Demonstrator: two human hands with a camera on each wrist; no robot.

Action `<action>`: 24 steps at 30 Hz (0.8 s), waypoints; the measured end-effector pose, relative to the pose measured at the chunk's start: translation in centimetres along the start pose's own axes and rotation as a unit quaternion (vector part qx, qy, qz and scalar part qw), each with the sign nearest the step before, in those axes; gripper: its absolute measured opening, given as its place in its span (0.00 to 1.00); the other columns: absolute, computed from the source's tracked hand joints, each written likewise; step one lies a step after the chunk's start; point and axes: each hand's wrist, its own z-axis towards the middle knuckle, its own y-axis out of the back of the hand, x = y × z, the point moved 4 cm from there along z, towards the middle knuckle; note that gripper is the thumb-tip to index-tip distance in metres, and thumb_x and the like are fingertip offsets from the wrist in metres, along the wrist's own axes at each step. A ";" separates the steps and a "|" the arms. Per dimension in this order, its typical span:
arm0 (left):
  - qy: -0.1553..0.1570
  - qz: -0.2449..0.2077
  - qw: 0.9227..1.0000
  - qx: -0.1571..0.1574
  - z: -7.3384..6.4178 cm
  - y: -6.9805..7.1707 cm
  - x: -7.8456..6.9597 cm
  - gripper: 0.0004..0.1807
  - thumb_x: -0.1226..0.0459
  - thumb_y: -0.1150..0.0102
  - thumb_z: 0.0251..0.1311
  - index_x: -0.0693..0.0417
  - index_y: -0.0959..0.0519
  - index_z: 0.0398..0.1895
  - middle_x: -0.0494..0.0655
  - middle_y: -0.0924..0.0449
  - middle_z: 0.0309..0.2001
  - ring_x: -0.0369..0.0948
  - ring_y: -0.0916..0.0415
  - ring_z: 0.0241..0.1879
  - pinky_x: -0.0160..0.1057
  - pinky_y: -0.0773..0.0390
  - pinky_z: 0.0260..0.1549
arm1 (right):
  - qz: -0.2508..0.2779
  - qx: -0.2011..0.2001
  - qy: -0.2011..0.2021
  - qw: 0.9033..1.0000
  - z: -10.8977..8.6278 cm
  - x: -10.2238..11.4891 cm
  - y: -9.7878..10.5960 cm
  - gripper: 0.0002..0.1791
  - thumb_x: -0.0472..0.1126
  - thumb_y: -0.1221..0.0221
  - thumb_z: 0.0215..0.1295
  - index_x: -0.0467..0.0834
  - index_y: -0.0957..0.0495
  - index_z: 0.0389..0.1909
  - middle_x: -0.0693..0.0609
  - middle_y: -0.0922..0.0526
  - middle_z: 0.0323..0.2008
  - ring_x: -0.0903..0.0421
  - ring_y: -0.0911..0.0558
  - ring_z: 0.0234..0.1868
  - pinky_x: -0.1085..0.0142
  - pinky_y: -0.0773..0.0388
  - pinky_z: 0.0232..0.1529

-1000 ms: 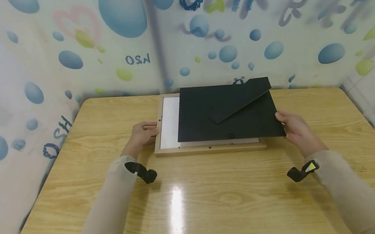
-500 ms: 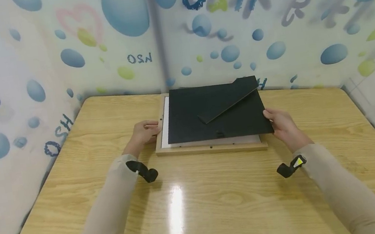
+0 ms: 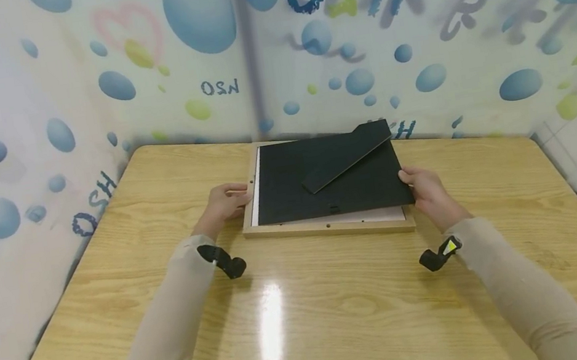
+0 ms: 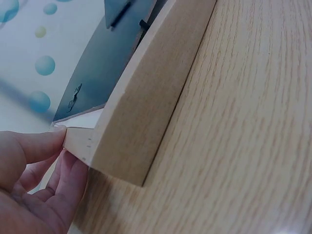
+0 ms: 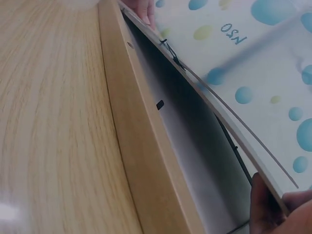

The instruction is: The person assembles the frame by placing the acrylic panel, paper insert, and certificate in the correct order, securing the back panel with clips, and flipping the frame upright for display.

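Note:
A wooden picture frame (image 3: 329, 228) lies face down, its recess lined with a white sheet (image 3: 377, 214). Above it slants a black backing board (image 3: 287, 174) with an easel stand (image 3: 347, 162). The board's left edge sits low inside the frame, while its right side is raised. My left hand (image 3: 224, 205) grips the frame's left side, thumb on top and fingers against the outer side. With thumb and fingers, my right hand (image 3: 430, 191) pinches the board's right edge near the front corner. In the right wrist view, a gap shows between the board (image 5: 214, 105) and the frame (image 5: 141, 131).
The frame lies on a wood-grain table (image 3: 341, 309), close to its back edge. Behind and at both sides stand walls (image 3: 268, 46) with blue bubble patterns. Small dark tabs (image 5: 160, 104) stick out along the frame's inner edge.
The board has moved left and down, so its left edge now sits near the frame's left inner side. My right hand came left with it. The left hand stayed on the frame.

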 end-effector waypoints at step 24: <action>0.002 -0.005 1.000 0.000 0.0 0.0 0.1 0.20 0.69 0.46 0.61 0.62 0.31 0.57 0.60 0.28 0.53 0.47 0.29 0.49 0.42 0.25 0.46 | -0.059 -0.019 0.036 0.997 0.6 -0.8 0.1 0.27 0.37 0.52 0.69 0.41 0.45 0.68 0.48 0.42 0.67 0.57 0.39 0.64 0.66 0.40 0.61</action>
